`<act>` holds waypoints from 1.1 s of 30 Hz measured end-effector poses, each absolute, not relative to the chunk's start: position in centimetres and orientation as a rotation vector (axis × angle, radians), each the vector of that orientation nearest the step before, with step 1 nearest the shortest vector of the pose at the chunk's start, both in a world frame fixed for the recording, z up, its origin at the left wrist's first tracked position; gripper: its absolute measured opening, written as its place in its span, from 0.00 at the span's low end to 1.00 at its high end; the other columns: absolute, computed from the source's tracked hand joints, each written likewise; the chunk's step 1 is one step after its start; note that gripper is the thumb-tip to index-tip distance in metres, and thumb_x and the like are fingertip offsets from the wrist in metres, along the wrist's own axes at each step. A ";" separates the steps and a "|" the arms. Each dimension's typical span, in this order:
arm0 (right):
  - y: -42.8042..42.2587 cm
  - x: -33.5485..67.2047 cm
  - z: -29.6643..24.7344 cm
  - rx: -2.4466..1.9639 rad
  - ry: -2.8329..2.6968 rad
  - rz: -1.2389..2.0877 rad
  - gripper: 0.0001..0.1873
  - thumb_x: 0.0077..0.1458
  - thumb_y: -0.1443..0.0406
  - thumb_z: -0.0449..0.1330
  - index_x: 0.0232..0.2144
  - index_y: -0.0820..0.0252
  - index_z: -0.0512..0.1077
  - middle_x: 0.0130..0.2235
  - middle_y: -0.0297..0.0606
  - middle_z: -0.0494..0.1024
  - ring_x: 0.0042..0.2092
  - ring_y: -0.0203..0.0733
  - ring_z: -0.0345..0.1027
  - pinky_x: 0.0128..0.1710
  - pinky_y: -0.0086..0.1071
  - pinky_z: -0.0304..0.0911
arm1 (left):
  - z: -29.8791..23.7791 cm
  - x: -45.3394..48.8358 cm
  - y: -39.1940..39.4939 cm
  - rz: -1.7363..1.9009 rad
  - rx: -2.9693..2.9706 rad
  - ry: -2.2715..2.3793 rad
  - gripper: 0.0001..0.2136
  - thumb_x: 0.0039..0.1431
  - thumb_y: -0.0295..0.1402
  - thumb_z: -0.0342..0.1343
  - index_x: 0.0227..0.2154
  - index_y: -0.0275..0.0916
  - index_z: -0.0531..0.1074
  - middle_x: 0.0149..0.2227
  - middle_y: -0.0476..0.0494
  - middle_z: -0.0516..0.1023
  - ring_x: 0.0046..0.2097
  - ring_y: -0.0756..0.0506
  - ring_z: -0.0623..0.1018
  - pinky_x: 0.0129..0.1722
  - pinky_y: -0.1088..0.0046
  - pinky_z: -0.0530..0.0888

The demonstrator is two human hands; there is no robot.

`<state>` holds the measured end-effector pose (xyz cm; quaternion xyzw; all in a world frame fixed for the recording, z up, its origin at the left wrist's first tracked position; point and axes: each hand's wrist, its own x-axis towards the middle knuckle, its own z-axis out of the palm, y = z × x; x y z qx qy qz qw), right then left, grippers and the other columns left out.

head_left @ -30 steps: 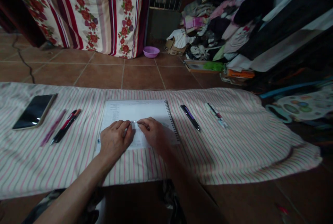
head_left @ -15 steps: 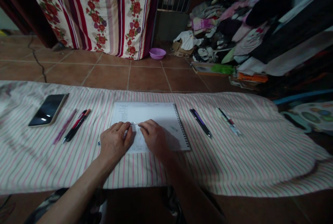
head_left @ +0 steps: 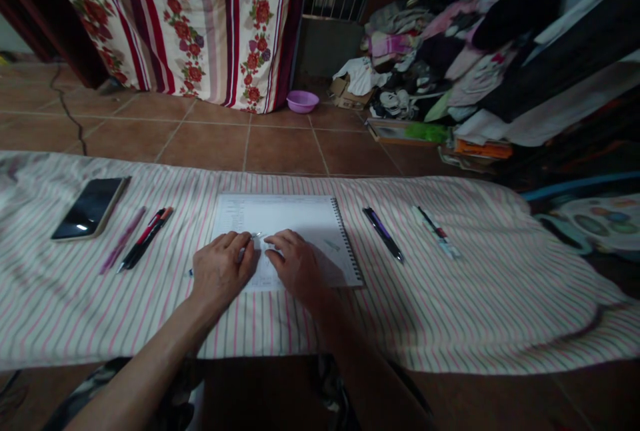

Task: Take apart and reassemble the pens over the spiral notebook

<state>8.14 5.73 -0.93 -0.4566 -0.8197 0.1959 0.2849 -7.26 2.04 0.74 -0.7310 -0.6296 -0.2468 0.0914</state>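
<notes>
A spiral notebook (head_left: 300, 211) lies open on the striped cloth, its page partly printed or written on at the left. My left hand (head_left: 223, 263) rests over its left side, fingers closed on a slim pen. The pen's clear, silvery tip (head_left: 257, 235) pokes out toward the right, and a small blue end (head_left: 191, 272) shows at the hand's other side; the rest is hidden. Close to that tip, my right hand (head_left: 295, 263) has thumb and forefinger apart, with nothing visible between them. A small greyish piece (head_left: 332, 245), too faint to name, is on the page's right part.
Left of the notebook lie a phone (head_left: 90, 209), a purple pen (head_left: 123, 241) and black-and-red pens (head_left: 145, 239). On the right are a black-purple pen (head_left: 383, 234) and a white-and-black pen (head_left: 440, 233). Beyond the striped cloth (head_left: 500, 297), a purple basin (head_left: 303, 103) stands on the floor.
My right thumb and forefinger have parted slightly and drawn back from the pen's tip. My left hand keeps its place. The view has shifted a little.
</notes>
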 end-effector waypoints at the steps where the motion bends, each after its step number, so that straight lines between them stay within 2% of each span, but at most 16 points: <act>1: 5.7 8.2 -0.9 -1.219 -2.169 0.533 0.10 0.53 0.70 0.57 0.38 0.61 0.73 0.37 0.40 0.75 0.41 0.41 0.68 0.44 0.35 0.64 | 0.7 -7.2 2.0 -0.732 -2.172 -1.870 0.10 0.60 0.34 0.47 0.34 0.38 0.73 0.28 0.47 0.77 0.31 0.46 0.76 0.27 0.72 0.66; 8: 5.9 9.0 0.0 -1.263 -1.947 0.628 0.08 0.54 0.70 0.54 0.33 0.59 0.73 0.35 0.39 0.76 0.37 0.38 0.70 0.39 0.32 0.66 | 0.7 -6.9 2.1 -0.723 -2.175 -1.846 0.11 0.60 0.34 0.46 0.35 0.37 0.73 0.29 0.46 0.77 0.32 0.46 0.76 0.29 0.72 0.67; 12: 5.8 9.3 0.1 -1.237 -1.823 0.761 0.09 0.52 0.69 0.56 0.37 0.58 0.72 0.35 0.37 0.76 0.34 0.36 0.70 0.34 0.29 0.67 | 0.8 -6.4 2.2 -0.737 -2.204 -1.796 0.10 0.60 0.34 0.47 0.34 0.37 0.72 0.28 0.45 0.77 0.32 0.46 0.75 0.30 0.71 0.68; 16: 5.8 9.4 -0.1 -1.182 -1.776 0.846 0.15 0.48 0.69 0.60 0.42 0.58 0.70 0.37 0.37 0.76 0.33 0.34 0.70 0.30 0.26 0.66 | 1.0 -5.7 2.3 -0.756 -2.247 -1.775 0.09 0.60 0.33 0.48 0.35 0.37 0.72 0.29 0.45 0.76 0.32 0.45 0.74 0.32 0.70 0.68; 27: 5.5 9.8 0.4 -1.163 -1.903 0.781 0.08 0.50 0.73 0.57 0.33 0.59 0.72 0.32 0.35 0.76 0.33 0.36 0.69 0.35 0.29 0.66 | 0.7 -4.8 2.4 -0.771 -2.401 -1.631 0.09 0.61 0.32 0.47 0.34 0.36 0.71 0.29 0.44 0.74 0.32 0.45 0.70 0.33 0.67 0.69; 33: 5.7 10.1 0.2 -1.158 -1.911 0.759 0.07 0.51 0.72 0.57 0.33 0.58 0.73 0.32 0.35 0.77 0.35 0.36 0.71 0.36 0.29 0.65 | 0.3 -4.8 2.6 -0.799 -2.470 -1.579 0.08 0.61 0.31 0.47 0.37 0.35 0.70 0.31 0.42 0.75 0.33 0.45 0.71 0.36 0.66 0.70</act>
